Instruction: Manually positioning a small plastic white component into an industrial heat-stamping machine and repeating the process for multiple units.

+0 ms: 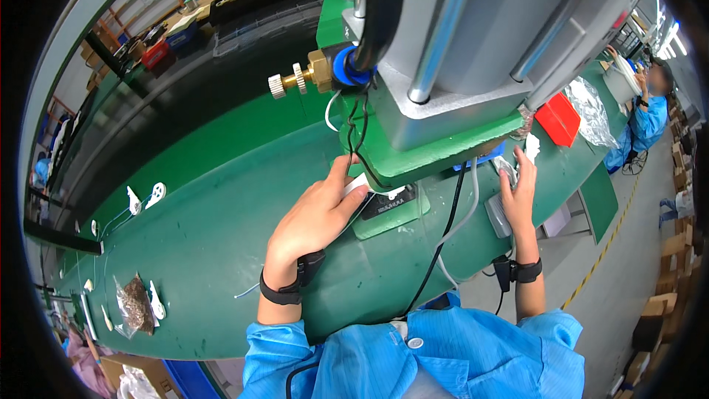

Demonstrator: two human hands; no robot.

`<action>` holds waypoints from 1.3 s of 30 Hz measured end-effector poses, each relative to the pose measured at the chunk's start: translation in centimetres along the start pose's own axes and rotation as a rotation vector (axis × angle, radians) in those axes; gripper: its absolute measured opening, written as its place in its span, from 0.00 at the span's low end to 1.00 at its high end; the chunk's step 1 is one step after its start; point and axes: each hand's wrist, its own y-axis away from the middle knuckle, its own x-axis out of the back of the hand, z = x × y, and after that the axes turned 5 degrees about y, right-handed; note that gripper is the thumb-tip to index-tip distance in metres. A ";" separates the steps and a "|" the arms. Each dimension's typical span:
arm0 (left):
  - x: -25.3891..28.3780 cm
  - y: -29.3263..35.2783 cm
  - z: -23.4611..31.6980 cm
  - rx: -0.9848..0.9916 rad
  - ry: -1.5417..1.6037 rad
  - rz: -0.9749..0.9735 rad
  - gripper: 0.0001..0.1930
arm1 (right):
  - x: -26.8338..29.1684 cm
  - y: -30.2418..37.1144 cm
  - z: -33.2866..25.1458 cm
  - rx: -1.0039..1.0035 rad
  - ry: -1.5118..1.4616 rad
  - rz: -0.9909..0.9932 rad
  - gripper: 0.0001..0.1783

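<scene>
The left hand (316, 213) pinches a white plastic part (357, 183) between thumb and forefinger, its visible edge slanting away rightward, beside the black fixture (381, 205); the right hand (521, 196) is farther from that fixture. Whether its fingers grip the small white piece (532, 148), I cannot tell. The press head (443, 146) seemingly hides the part's far end.

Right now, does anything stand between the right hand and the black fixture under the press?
Yes: in this view, a black cable and a grey tube hang between the right hand and the black fixture. Their depth relative to a straight path is unclear.
</scene>
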 end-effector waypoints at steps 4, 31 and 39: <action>-0.3 0.0 1.0 0.047 0.025 0.052 0.19 | 2.8 -2.3 -2.0 0.261 0.099 -0.347 0.25; 20.7 -0.6 -13.7 0.932 -0.869 0.563 0.35 | -3.2 -8.3 -0.2 0.223 -0.082 -0.360 0.12; 24.0 7.5 -23.6 0.655 -0.876 0.627 0.21 | -1.5 -9.0 -3.0 0.292 -0.176 -0.331 0.06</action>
